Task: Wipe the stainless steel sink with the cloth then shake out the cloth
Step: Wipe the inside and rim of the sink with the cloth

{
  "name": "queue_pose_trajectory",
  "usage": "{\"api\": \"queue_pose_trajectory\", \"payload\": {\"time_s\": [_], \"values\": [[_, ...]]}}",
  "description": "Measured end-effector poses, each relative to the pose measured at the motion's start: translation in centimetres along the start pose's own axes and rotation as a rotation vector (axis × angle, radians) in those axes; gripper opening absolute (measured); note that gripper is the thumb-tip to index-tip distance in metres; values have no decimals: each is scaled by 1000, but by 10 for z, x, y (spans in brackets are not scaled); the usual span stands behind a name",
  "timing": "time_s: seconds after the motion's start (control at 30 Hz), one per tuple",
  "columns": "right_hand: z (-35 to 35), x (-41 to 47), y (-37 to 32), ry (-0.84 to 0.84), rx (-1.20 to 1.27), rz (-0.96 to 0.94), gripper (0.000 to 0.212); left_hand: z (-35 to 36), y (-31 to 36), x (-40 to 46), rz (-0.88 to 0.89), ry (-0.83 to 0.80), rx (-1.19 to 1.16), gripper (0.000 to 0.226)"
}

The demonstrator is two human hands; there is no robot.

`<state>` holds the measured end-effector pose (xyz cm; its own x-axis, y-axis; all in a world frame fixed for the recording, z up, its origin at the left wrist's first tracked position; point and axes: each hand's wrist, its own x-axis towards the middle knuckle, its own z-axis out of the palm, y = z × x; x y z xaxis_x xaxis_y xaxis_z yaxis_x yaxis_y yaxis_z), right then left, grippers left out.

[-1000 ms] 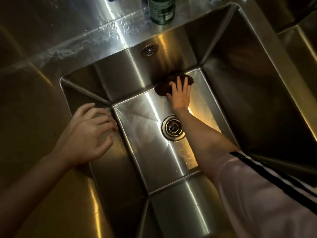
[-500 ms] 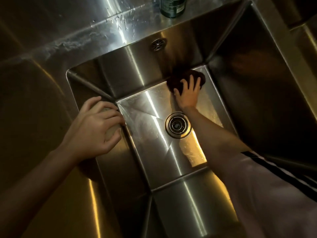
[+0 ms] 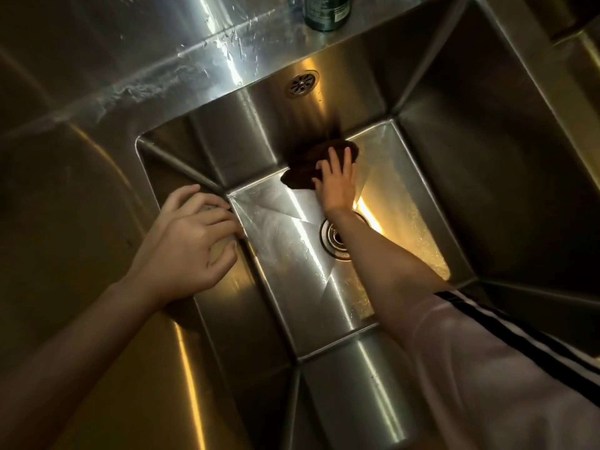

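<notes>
At the sink (image 3: 438, 131) floor's far edge, flat-fingered right hand (image 3: 336, 185) presses seemingly crumpled dark cloth (image 3: 305, 172).

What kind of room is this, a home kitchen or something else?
Probably a commercial or utility kitchen, though I can't be sure. A deep stainless steel sink is set in an all-steel counter, with a second basin's edge beside it and a green bottle on the wet back ledge.

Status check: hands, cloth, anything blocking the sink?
Right hand flat on cloth, at sink floor's far edge. Left hand curled on rim. Nothing blocking.
</notes>
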<state>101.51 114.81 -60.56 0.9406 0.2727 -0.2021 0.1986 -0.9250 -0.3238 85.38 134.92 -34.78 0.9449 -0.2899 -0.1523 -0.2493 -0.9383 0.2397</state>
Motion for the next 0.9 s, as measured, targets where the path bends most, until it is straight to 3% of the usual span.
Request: {"api": "queue_pose_trajectory", "payload": {"time_s": [0.17,0.27,0.47,0.73,0.9], "values": [[-30,28,69,76,54,191,32,2,0,1,-4,7,0,34],[-34,27,78,85,40,165,32,1,0,2,-8,5,2,36],[-8,1,20,129,149,205,33,2,1,2,-1,12,3,34],[31,-48,-101,-41,248,-86,25,-1,2,2,-4,1,-7,37],[41,-65,-131,-74,216,-78,53,-1,3,2,-6,-6,6,37]]}}
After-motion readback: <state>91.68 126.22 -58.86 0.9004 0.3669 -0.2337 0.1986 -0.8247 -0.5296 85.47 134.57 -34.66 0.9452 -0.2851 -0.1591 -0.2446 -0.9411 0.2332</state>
